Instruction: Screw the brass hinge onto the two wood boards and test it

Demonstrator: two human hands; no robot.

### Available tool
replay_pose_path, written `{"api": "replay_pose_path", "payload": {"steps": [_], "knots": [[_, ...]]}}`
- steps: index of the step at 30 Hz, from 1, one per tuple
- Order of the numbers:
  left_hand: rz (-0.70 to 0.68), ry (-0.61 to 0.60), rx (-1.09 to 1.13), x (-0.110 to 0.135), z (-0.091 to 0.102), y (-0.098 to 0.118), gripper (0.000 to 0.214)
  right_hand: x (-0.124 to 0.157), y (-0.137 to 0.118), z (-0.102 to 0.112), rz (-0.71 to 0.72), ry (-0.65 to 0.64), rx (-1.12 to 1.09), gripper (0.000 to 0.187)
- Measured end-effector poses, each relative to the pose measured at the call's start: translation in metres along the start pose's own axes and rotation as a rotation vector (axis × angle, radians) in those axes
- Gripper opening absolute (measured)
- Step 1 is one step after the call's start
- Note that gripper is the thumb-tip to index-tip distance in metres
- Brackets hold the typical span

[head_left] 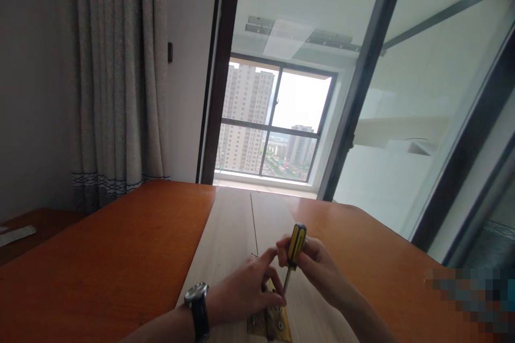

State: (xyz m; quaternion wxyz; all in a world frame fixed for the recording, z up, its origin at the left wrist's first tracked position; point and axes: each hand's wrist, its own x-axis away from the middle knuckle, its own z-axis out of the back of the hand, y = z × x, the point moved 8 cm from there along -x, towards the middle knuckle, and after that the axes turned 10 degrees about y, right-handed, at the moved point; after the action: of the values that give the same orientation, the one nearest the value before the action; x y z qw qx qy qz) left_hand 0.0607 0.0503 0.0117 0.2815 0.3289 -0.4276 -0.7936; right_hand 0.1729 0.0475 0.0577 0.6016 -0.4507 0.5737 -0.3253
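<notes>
Long curtains (118, 69) — a window (277, 120) showing tower blocks (247, 118).

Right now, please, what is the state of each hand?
Left hand: curled at the brass hinge, hold cannot be told.
Right hand: closed, holding the yellow-black screwdriver.

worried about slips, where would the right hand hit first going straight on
The right hand and its screwdriver would probably meet the brass hinge first, though depth is unclear; left fingers are close.

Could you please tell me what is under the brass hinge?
The brass hinge lies on a pale wooden board; the patch of board directly beneath it is covered, so I cannot see it.
</notes>
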Motion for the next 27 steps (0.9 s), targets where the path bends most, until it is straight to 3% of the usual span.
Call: {"api": "replay_pose_path", "payload": {"steps": [2,7,12,22,27], "knots": [[-0.003,0.004,0.008,0.000,0.001,0.001,0.056,0.002,-0.003,-0.008,-0.009,-0.085,-0.001,0.039],[-0.032,-0.007,0.038,-0.001,0.000,0.006,0.068,0.004,-0.004,-0.012,-0.038,-0.230,0.029,0.038],[-0.062,0.003,0.023,0.000,0.002,0.009,0.057,0.003,0.004,-0.009,-0.093,-0.243,-0.017,0.030],[-0.025,-0.028,0.055,-0.001,-0.001,0.004,0.072,-0.001,0.011,-0.002,-0.080,-0.117,0.028,0.032],[0.019,-0.038,0.086,-0.002,-0.002,0.000,0.063,0.001,0.008,-0.008,-0.071,-0.187,0.001,0.034]]}}
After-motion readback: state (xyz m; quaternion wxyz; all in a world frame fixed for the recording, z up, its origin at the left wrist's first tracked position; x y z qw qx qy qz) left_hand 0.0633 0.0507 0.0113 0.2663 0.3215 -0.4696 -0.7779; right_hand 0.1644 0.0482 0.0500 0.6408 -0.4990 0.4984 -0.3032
